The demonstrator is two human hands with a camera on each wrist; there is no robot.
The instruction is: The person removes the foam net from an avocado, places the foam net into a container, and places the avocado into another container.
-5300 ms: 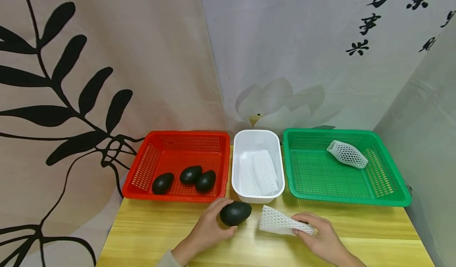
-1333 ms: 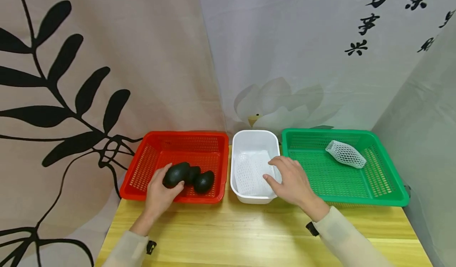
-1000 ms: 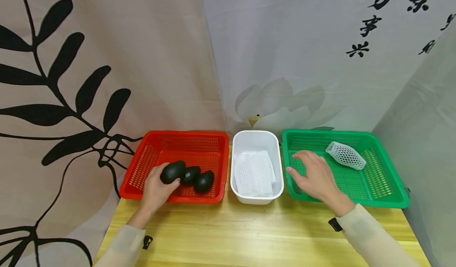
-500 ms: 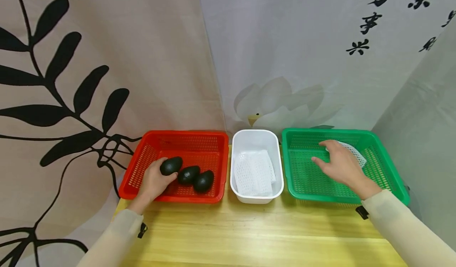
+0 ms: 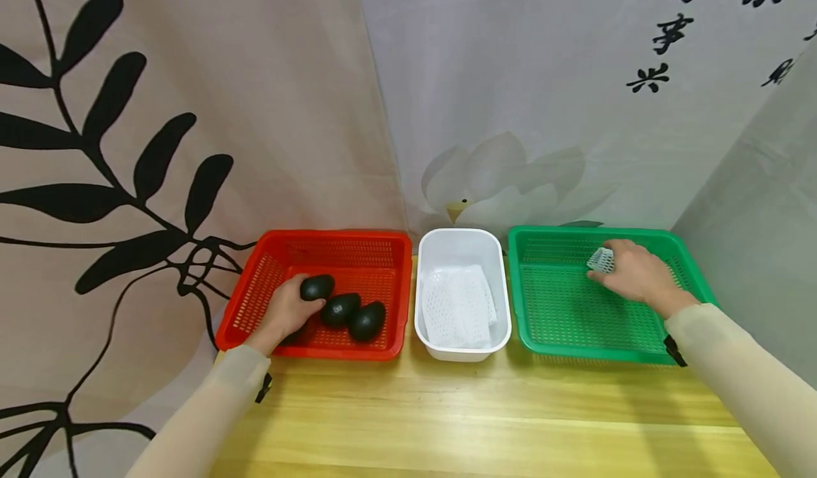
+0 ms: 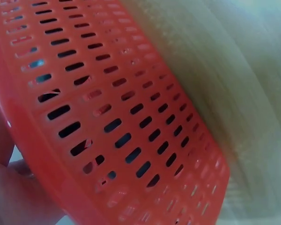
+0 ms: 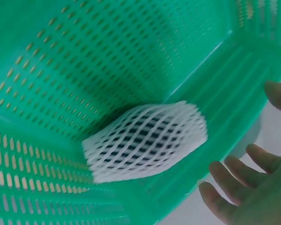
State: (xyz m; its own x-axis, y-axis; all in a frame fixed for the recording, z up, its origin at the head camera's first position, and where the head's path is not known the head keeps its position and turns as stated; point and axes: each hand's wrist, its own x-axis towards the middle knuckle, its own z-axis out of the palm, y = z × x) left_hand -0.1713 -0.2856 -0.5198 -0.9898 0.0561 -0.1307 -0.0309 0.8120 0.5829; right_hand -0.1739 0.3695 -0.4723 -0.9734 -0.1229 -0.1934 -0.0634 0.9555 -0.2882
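Observation:
In the head view my left hand point(image 5: 292, 309) grips an avocado point(image 5: 317, 287), dark green, over the red basket point(image 5: 255, 286). Two more avocados point(image 5: 367, 322) lie beside it, and part of another shows under the hand. The left wrist view has only fingers point(image 6: 18, 197) past the basket's rim, the held fruit hidden. My right hand point(image 5: 638, 272) is over an avocado in a white foam net point(image 5: 600, 259) in the green basket point(image 5: 562, 322). In the right wrist view its fingers point(image 7: 234, 180) are spread, apart from the netted avocado point(image 7: 147, 140).
Between the baskets stands a white plastic tub point(image 5: 504, 322) with flat white foam nets point(image 5: 456, 308) inside. All three containers sit along the back of the wooden table point(image 5: 459, 414). Printed curtains point(image 5: 510, 95) hang behind and at the right side.
My right hand has moved from the white tub to the netted avocado in the green basket. Earlier it held a foam net. The left hand has brought its avocado back over the red basket.

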